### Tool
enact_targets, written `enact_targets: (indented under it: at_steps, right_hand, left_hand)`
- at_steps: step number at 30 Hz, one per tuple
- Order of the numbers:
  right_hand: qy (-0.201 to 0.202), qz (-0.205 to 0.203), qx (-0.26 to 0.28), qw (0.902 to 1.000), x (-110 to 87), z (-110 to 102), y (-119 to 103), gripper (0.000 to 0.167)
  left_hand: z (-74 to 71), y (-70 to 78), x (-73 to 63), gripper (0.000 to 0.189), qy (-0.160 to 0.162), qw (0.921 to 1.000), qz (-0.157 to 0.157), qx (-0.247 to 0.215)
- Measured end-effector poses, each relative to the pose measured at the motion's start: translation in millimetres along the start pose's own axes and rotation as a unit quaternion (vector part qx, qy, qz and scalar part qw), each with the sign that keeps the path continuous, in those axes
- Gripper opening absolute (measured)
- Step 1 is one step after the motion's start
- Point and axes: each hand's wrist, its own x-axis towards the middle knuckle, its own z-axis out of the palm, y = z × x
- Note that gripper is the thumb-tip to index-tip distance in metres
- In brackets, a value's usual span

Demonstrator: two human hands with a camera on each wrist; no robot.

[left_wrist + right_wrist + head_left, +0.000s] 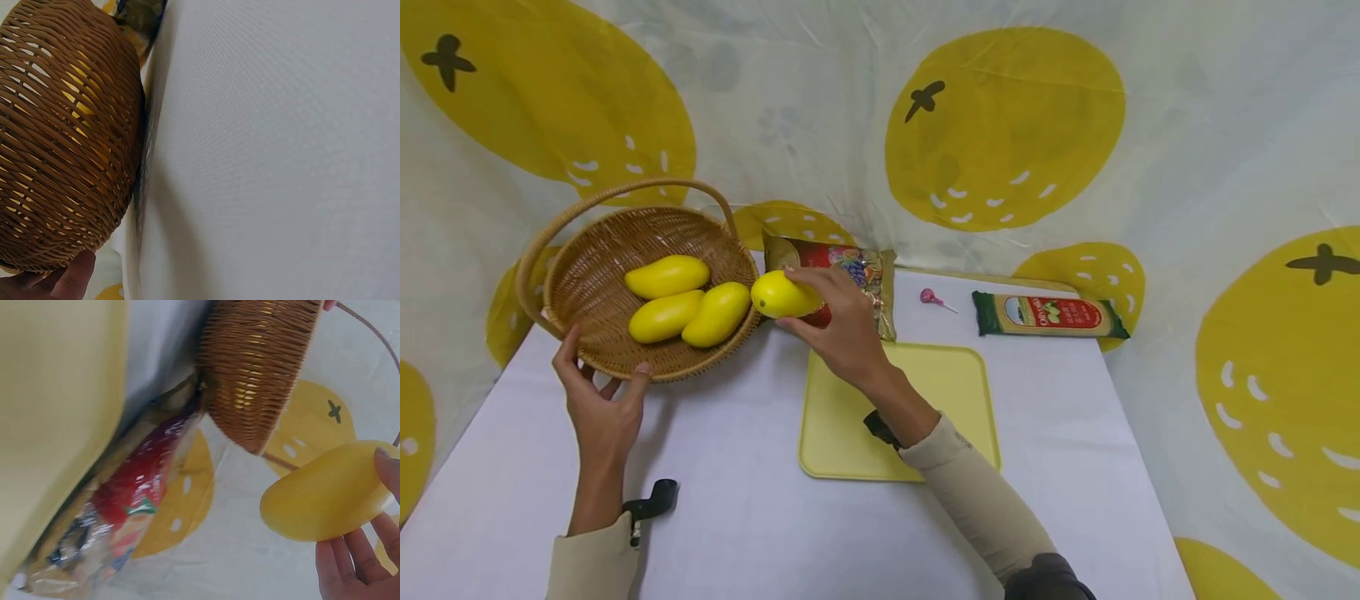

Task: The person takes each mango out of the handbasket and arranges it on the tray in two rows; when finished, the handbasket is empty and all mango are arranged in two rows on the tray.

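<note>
A wicker basket (598, 258) with a tall arched handle stands at the left, and three yellow mangoes (664, 317) lie inside it. My left hand (601, 412) grips its near rim, thumb on the inner side; the left wrist view shows fingers (75, 275) against the woven wall (56, 137). Between thumb and fingers, my right hand (850, 329) holds another yellow mango (778, 296) just beside the basket's right rim. In the right wrist view this mango (325, 494) is held up off the table, its blunt end toward the basket.
Behind the right hand lies a shiny red and gold snack bag (880, 287). A yellow tray (842, 442) sits under the right forearm. Farther right are a pink lollipop (931, 296) and a green-ended packet (1048, 315). A fruit-print cloth (820, 100) hangs behind the white table (737, 517).
</note>
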Motion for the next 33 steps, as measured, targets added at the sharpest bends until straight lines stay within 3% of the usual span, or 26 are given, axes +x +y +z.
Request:
enact_targets:
  at_steps: [17, 33]
  right_hand:
    - [-0.038, 0.088, -0.050, 0.9942, -54.2, -19.1, 29.1, 0.054]
    - [-0.108, 0.144, -0.117, 0.9767, -73.3, -16.9, 42.0, 0.054]
  left_hand:
    - [1.0, 0.0, 0.6, 0.092, 0.002, 1.0000, 0.000, 0.000]
    - [1.5, 1.5, -0.6, 0.093, 0.001, 1.0000, -0.005, -0.003]
